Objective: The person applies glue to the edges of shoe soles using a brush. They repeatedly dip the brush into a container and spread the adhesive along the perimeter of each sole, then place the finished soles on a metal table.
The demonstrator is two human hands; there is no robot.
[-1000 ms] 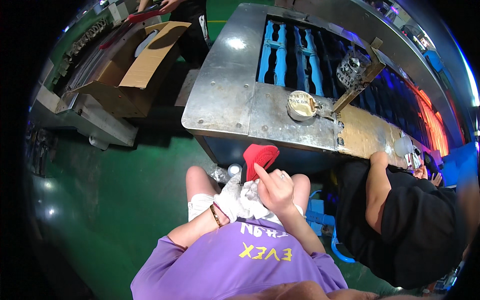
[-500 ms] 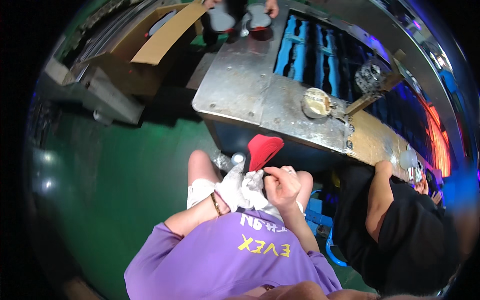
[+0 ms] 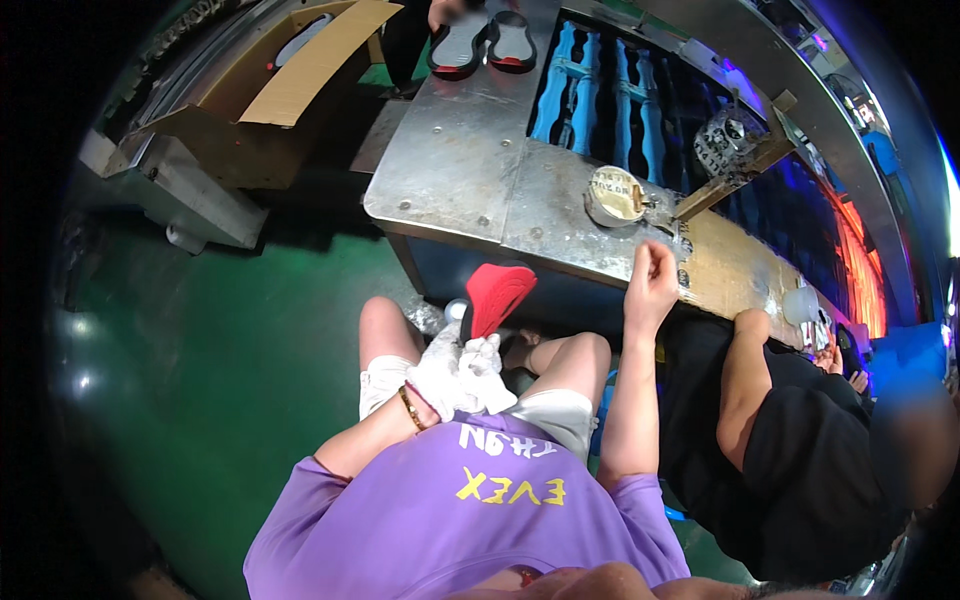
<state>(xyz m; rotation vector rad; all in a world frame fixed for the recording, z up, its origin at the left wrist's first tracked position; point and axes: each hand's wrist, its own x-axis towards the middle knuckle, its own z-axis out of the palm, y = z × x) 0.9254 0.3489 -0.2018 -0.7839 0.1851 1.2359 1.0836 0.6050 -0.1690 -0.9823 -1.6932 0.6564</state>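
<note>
My left hand (image 3: pixel 437 372), in a white glove, is closed round a shoe sole (image 3: pixel 497 296) with a red face and a dark edge, held tilted above my lap. A bunched white cloth (image 3: pixel 481 372) is against that hand; whether it is a rag or part of a glove I cannot tell. My bare right hand (image 3: pixel 652 287) is raised by the bench edge, just below a round tub (image 3: pixel 615 197) of pale paste. Its fingers are curled together, and what they hold, if anything, is too small to make out.
The metal bench (image 3: pixel 445 165) bears two grey-and-black soles (image 3: pixel 512 44) at its far end, by another person's hand (image 3: pixel 447 12). Blue racks (image 3: pixel 575 90) lie on a conveyor behind. A wooden bar (image 3: pixel 735 180) sticks up near the tub. A cardboard box (image 3: pixel 225 100) stands left; a co-worker (image 3: pixel 790 460) sits right.
My right hand has left the sole and reached up and right to the bench edge beside the tub. The left hand keeps the sole. The far soles now stand on the bench.
</note>
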